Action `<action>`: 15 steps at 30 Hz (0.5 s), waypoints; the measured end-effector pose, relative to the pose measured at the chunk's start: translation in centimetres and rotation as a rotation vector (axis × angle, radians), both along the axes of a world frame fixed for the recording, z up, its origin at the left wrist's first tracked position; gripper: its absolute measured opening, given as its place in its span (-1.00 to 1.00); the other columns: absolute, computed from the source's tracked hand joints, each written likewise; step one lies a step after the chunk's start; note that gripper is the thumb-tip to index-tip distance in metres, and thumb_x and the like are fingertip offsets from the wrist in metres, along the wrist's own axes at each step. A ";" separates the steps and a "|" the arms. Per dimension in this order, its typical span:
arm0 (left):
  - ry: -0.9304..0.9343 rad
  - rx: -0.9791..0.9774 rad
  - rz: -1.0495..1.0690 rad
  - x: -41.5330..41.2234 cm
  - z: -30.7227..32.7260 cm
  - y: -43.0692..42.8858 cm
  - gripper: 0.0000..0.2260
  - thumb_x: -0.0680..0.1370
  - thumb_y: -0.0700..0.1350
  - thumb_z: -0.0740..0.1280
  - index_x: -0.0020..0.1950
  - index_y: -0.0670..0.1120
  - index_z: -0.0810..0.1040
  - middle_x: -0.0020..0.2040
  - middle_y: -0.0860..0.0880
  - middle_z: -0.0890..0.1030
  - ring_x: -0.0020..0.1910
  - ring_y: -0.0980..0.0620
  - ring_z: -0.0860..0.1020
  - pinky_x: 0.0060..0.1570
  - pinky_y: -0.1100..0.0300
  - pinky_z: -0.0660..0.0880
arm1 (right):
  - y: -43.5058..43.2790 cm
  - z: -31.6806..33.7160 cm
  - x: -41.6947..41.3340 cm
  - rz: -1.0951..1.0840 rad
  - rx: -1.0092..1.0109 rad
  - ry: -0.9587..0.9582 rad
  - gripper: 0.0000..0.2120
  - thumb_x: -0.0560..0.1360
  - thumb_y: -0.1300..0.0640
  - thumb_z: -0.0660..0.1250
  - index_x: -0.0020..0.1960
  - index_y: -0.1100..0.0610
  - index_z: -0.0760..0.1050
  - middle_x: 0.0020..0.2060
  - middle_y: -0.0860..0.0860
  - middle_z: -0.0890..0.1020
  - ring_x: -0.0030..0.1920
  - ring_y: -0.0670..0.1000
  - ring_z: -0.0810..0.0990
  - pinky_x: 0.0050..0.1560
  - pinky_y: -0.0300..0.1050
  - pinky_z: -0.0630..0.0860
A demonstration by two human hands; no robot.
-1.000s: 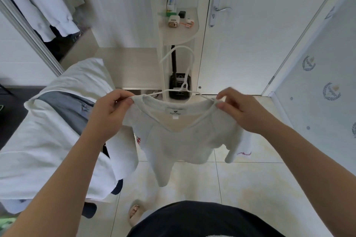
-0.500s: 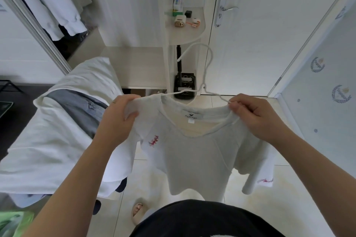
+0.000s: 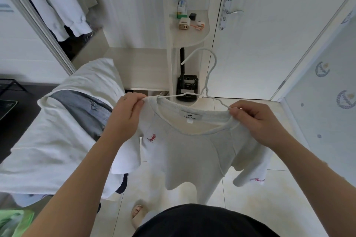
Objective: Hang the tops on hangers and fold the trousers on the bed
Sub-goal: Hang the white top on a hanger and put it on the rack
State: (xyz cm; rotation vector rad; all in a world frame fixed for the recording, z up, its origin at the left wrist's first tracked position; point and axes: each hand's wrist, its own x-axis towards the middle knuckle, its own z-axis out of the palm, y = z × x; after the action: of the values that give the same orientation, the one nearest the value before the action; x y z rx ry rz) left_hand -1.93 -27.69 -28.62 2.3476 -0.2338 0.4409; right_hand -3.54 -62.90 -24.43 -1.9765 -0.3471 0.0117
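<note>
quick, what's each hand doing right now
Left hand: closed, pinching one shoulder of the pale grey sweatshirt.
Right hand: closed, pinching its other shoulder.

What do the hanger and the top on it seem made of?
The hanger: probably thin wire with a matte white coating; it is very slim and bent into its hook, though plastic is possible. The top: soft pale grey knit, perhaps cotton fleece; it drapes limply and the neckband's inside looks fuzzy.

I see white door (image 3: 269,48), handle (image 3: 234,12) level | curved shelf (image 3: 192,39) carrying small boxes (image 3: 184,24) (labels unreadable from here) | black device (image 3: 187,85) beneath it | tiled floor (image 3: 269,202) | green item (image 3: 13,221) lower left
</note>
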 end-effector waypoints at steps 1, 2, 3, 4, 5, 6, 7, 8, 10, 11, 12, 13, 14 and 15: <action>-0.021 0.016 0.017 0.6 -0.1 0.0 -0.85 0.69 -0.22 0.17 0.12 -0.10 0.53 0.00 0.02 0.54 -0.02 0.08 0.47 0.02 0.31 0.37 | 0.0 0.1 0.2 -0.007 -0.003 0.008 -0.80 0.61 0.11 0.35 -0.19 -0.01 0.60 -0.42 0.12 0.46 -0.36 -0.06 0.36 -0.34 -0.16 0.27; -0.039 0.027 0.039 1.1 -0.1 0.1 -0.86 0.69 -0.21 0.17 0.09 -0.12 0.52 -0.02 0.00 0.54 -0.04 0.06 0.46 -0.02 0.23 0.38 | 0.0 0.2 0.4 -0.006 -0.003 0.025 -0.82 0.60 0.13 0.36 -0.17 -0.01 0.59 -0.44 0.08 0.44 -0.39 -0.06 0.33 -0.38 -0.20 0.25; -0.051 0.034 0.067 1.7 -0.1 0.2 -0.86 0.69 -0.20 0.16 0.09 -0.13 0.51 -0.03 -0.01 0.53 -0.05 0.05 0.46 -0.05 0.17 0.37 | -0.1 0.4 0.7 0.010 -0.011 0.047 -0.88 0.59 0.11 0.36 -0.12 0.00 0.59 -0.44 0.12 0.44 -0.40 -0.05 0.32 -0.38 -0.20 0.26; -0.059 0.041 0.097 2.2 0.0 0.3 -0.86 0.69 -0.19 0.16 0.10 -0.14 0.50 -0.03 -0.01 0.53 -0.06 0.04 0.46 -0.07 0.15 0.35 | -0.4 0.6 0.9 0.035 -0.033 0.070 -0.94 0.57 0.08 0.36 -0.07 0.00 0.58 -0.41 0.18 0.42 -0.38 -0.03 0.32 -0.37 -0.20 0.27; -0.067 0.042 0.125 2.9 0.1 0.4 -0.86 0.70 -0.18 0.16 0.11 -0.14 0.50 -0.03 -0.01 0.52 -0.06 0.03 0.46 -0.08 0.15 0.33 | -0.8 0.8 1.3 0.057 -0.069 0.081 -0.97 0.56 0.05 0.36 -0.03 -0.02 0.56 -0.39 0.19 0.39 -0.37 -0.03 0.32 -0.35 -0.21 0.27; -0.068 0.036 0.151 3.6 0.4 0.6 -0.86 0.70 -0.18 0.15 0.11 -0.14 0.50 -0.03 -0.01 0.52 -0.06 0.03 0.46 -0.08 0.17 0.32 | -1.3 0.9 1.6 0.074 -0.112 0.088 -0.98 0.57 0.03 0.35 -0.02 -0.04 0.55 -0.38 0.17 0.38 -0.35 -0.04 0.33 -0.33 -0.22 0.28; -0.053 0.027 0.170 4.5 0.7 0.8 -0.85 0.71 -0.16 0.15 0.11 -0.13 0.49 -0.03 -0.01 0.51 -0.07 0.02 0.46 -0.09 0.17 0.31 | -1.7 0.8 1.9 0.086 -0.156 0.094 -0.96 0.59 0.03 0.33 -0.03 -0.06 0.55 -0.36 0.15 0.40 -0.33 -0.04 0.35 -0.30 -0.22 0.30; -0.030 0.025 0.181 5.4 1.1 0.9 -0.85 0.71 -0.14 0.14 0.11 -0.12 0.49 -0.05 -0.02 0.51 -0.09 0.02 0.46 -0.10 0.18 0.31 | -1.9 0.9 2.2 0.099 -0.189 0.103 -0.91 0.62 0.02 0.30 -0.05 -0.08 0.54 -0.32 0.14 0.46 -0.30 -0.06 0.39 -0.26 -0.21 0.32; 0.001 0.022 0.163 7.5 1.9 1.0 -0.85 0.71 -0.13 0.13 0.09 -0.10 0.48 -0.08 -0.02 0.51 -0.12 0.04 0.45 -0.15 0.27 0.31 | -1.3 1.4 2.7 0.146 -0.193 0.125 -0.84 0.65 0.04 0.25 -0.08 -0.07 0.54 -0.27 0.09 0.54 -0.26 -0.09 0.45 -0.22 -0.21 0.36; 0.006 0.012 0.150 8.6 2.2 1.0 -0.85 0.71 -0.14 0.12 0.08 -0.10 0.48 -0.09 -0.01 0.51 -0.13 0.05 0.44 -0.18 0.36 0.30 | -0.4 1.9 2.9 0.167 -0.162 0.149 -0.83 0.65 0.05 0.24 -0.09 -0.06 0.53 -0.29 0.06 0.54 -0.26 -0.08 0.46 -0.22 -0.22 0.38; 0.007 0.001 0.148 9.8 2.6 1.0 -0.84 0.71 -0.15 0.12 0.08 -0.11 0.48 -0.08 -0.01 0.51 -0.14 0.06 0.43 -0.21 0.40 0.29 | 0.6 2.4 3.4 0.174 -0.118 0.178 -0.84 0.63 0.05 0.25 -0.11 -0.05 0.54 -0.32 0.03 0.54 -0.27 -0.06 0.47 -0.24 -0.22 0.39; 0.007 -0.009 0.150 11.1 2.9 1.2 -0.83 0.71 -0.15 0.12 0.10 -0.13 0.49 -0.06 -0.02 0.51 -0.13 0.08 0.43 -0.22 0.38 0.28 | 1.8 3.1 3.9 0.168 -0.067 0.199 -0.86 0.59 0.04 0.25 -0.12 -0.04 0.54 -0.33 0.01 0.54 -0.29 -0.05 0.47 -0.26 -0.21 0.39; 0.007 -0.017 0.156 12.5 3.3 1.4 -0.82 0.71 -0.16 0.12 0.12 -0.14 0.50 -0.03 -0.03 0.52 -0.11 0.09 0.42 -0.21 0.36 0.26 | 2.9 3.7 4.6 0.151 -0.015 0.206 -0.87 0.54 0.03 0.25 -0.13 -0.02 0.54 -0.34 0.00 0.54 -0.30 -0.04 0.48 -0.28 -0.21 0.39; 0.005 -0.026 0.155 14.0 3.6 1.9 -0.82 0.71 -0.17 0.13 0.14 -0.15 0.52 0.01 -0.04 0.51 -0.08 0.09 0.42 -0.16 0.34 0.26 | 4.0 4.4 5.3 0.125 0.034 0.204 -0.87 0.51 0.04 0.24 -0.14 0.01 0.54 -0.34 0.01 0.55 -0.31 -0.03 0.48 -0.28 -0.19 0.39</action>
State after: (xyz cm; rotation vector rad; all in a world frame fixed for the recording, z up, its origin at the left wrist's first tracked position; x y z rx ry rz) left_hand 12.09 -25.83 -25.03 2.3503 -0.0431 0.5091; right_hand 1.81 -58.88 -20.00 -1.8977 -0.3343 0.2831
